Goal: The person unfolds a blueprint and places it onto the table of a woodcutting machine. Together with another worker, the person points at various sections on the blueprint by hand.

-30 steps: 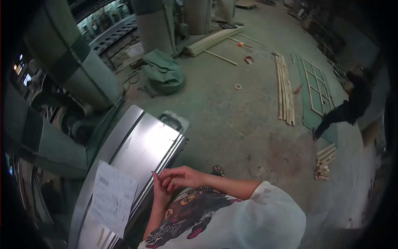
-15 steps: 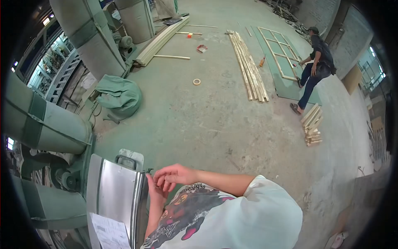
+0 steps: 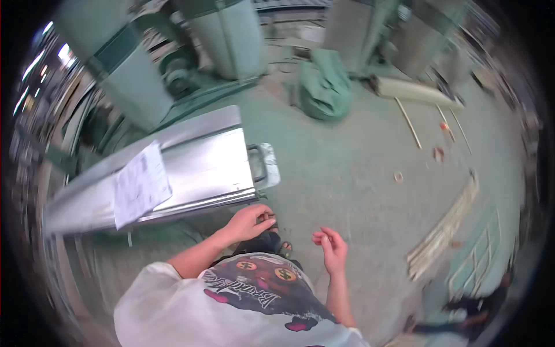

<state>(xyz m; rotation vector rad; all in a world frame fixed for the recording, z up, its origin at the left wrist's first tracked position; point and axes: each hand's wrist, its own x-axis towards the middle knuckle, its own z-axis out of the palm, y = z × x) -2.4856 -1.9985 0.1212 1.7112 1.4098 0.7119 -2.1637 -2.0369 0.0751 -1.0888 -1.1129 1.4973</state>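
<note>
My left hand (image 3: pixel 252 222) hovers by the near right corner of a long silver metal panel (image 3: pixel 205 168). Its fingers are loosely bent, and nothing shows in them. To the right, apart from the panel, my right hand (image 3: pixel 332 248) is raised over the floor in front of my shirt (image 3: pixel 260 301). Its fingers are half curled with gaps between them, and I see no object there. A printed sheet of paper (image 3: pixel 141 185) lies on the panel. A dark handle (image 3: pixel 257 165) sticks out from the panel's right end, beside a pale plate (image 3: pixel 270 168).
Large grey-green columns (image 3: pixel 225 40) stand behind the panel. A green cloth bundle (image 3: pixel 325 87) sits on the floor. Farther right are a tape roll (image 3: pixel 398 177), a pile of wooden strips (image 3: pixel 445 225) and a pale frame (image 3: pixel 477 254). A blurred person (image 3: pixel 474 312) bends at lower right.
The view has swung left, so the metal panel now lies across the left side. My hands, close together at its edge before, have come apart, the right one moving away from it.
</note>
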